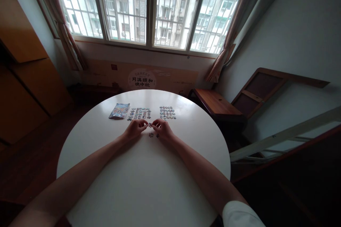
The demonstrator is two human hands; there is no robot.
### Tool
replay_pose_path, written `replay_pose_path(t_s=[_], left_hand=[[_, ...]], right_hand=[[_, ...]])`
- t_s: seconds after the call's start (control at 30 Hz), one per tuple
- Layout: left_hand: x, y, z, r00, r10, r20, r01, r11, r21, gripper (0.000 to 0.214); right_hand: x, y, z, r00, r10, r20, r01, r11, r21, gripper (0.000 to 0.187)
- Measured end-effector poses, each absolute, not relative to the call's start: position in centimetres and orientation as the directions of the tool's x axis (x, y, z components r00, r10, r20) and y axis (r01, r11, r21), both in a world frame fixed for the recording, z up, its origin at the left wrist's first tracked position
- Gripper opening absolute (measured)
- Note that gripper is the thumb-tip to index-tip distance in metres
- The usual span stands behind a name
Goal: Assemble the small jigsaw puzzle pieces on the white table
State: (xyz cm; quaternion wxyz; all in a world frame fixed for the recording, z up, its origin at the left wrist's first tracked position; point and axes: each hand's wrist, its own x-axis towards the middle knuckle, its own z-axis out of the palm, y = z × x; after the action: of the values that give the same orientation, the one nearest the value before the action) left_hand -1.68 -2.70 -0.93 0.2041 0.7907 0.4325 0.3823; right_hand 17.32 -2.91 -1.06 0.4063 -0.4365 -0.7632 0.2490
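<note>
On the round white table (144, 181) my left hand (135, 128) and my right hand (163, 128) meet, fingers pinched together around small jigsaw pieces (150, 125) held between them. Two loose pieces (153, 135) lie on the table just below my hands. Beyond my hands, two groups of spread-out puzzle pieces lie in rows, one on the left (139, 113) and one on the right (167, 112). A small printed packet (119, 110) lies to the left of them.
A barred window (149, 7) with curtains fills the far wall. A wooden bench (217, 103) and a leaning wooden frame (262, 88) stand to the right. Wooden cabinets (23, 78) stand on the left. A cardboard box (141, 78) sits behind the table.
</note>
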Motion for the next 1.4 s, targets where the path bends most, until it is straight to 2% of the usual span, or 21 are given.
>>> replay_pose_path(t_s=[1.4], left_hand=[[-1.78, -2.26, -1.04, 0.335, 0.840, 0.427, 0.489, -0.542, 0.683, 0.021]], right_hand=[[17.26, -2.75, -0.90, -0.285, 0.866, 0.412, 0.472, 0.500, -0.726, 0.006]])
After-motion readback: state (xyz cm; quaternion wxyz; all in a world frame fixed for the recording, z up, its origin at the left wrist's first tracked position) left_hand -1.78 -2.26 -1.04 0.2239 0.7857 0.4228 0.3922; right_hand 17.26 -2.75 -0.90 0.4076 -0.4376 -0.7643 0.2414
